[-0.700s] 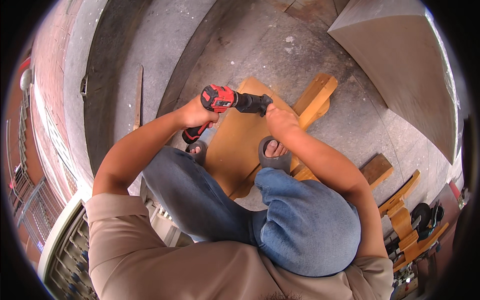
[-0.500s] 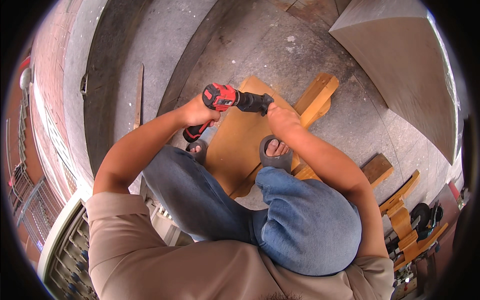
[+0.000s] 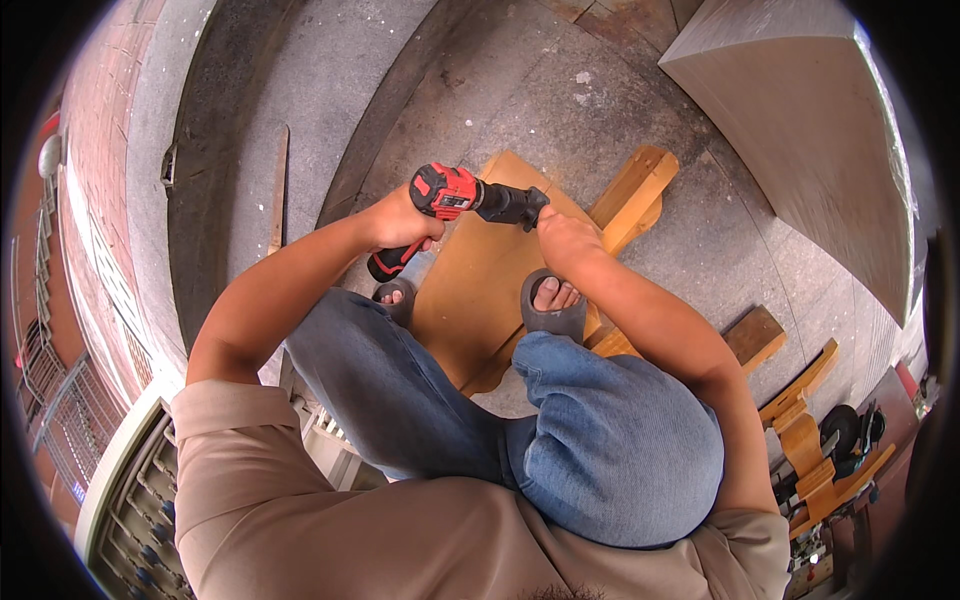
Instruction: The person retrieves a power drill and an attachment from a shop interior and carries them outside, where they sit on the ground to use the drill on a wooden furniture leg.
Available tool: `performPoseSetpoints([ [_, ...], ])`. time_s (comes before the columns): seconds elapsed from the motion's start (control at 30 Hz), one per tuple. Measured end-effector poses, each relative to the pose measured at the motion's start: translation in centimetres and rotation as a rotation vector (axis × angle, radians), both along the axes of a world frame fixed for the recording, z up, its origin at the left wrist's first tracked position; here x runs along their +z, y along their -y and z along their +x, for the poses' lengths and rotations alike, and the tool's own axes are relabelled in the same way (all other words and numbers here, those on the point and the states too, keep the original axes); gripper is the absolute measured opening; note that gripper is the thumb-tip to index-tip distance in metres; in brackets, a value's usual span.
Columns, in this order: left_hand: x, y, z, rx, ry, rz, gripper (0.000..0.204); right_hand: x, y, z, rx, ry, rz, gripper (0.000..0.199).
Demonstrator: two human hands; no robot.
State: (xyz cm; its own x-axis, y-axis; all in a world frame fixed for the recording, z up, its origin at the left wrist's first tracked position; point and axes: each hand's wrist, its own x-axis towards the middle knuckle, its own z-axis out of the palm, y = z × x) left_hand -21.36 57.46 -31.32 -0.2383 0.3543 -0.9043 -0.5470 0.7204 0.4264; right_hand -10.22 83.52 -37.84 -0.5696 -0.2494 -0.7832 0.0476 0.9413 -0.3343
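My left hand (image 3: pixel 402 220) grips the handle of a red and black cordless drill (image 3: pixel 452 200), held level above my knees with its nose pointing right. At the drill's black chuck (image 3: pixel 515 204), my right hand (image 3: pixel 562 233) closes its fingers around the tip. Below the drill lies a flat wooden board (image 3: pixel 480 290) on the concrete floor. My right foot in a grey slipper (image 3: pixel 552 305) stands on the board; my left foot (image 3: pixel 393 297) rests at its left edge.
A wooden beam (image 3: pixel 635 190) sticks out from under the board at the upper right. A large tan panel (image 3: pixel 800 130) leans at the far right. Wooden frame pieces (image 3: pixel 805 420) and a dark tool (image 3: pixel 848 432) lie at the right. A thin lath (image 3: pixel 277 185) lies left.
The drill and both hands have barely shifted; the drill sits a little lower and to the right. The grip on both ends is unchanged.
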Motion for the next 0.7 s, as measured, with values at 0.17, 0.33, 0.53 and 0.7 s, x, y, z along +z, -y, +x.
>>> performPoseSetpoints([
  [0.17,0.30,-0.09,0.07,0.018,-0.001,-0.003,0.017,0.26,0.03,-0.15,0.006,0.018,-0.001,0.023],
  [0.33,0.27,-0.07,0.11,0.020,0.003,-0.009,0.018,-0.11,0.04,0.04,0.002,0.022,0.001,0.023],
  [0.53,0.09,0.08,0.19,0.015,0.000,-0.003,0.018,0.10,0.19,-0.02,-0.011,0.036,0.015,0.024],
  [0.7,0.25,0.03,0.25,0.010,0.004,-0.005,0.017,0.46,0.17,-0.24,-0.011,0.046,0.006,0.024],
])
